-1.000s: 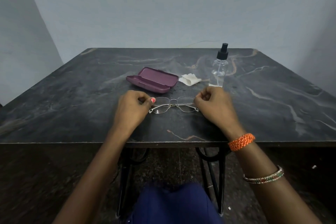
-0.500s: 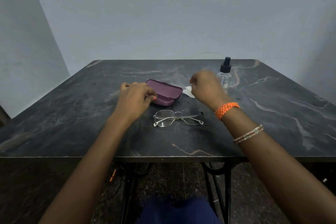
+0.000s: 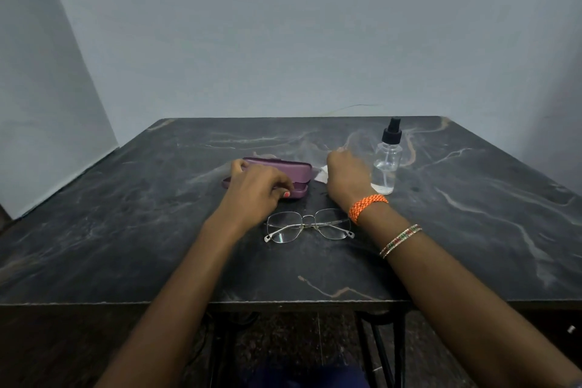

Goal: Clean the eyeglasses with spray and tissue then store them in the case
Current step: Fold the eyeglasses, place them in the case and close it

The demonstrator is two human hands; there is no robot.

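From the head view, your left hand rests on the near side of the purple case, fingers curled over its front edge and thumb tip down by the lower shell; the lid looks almost closed onto the base. Your right hand is past the glasses, just right of the case, with the back of the hand toward you. Its fingers are curled away from the camera, so you cannot tell whether they pinch anything. A bit of white tissue shows just left of that hand, between it and the case. The glasses lie on the dark marble table, arms folded, near you and clear of both hands. The spray bottle stands upright just right of your right hand.
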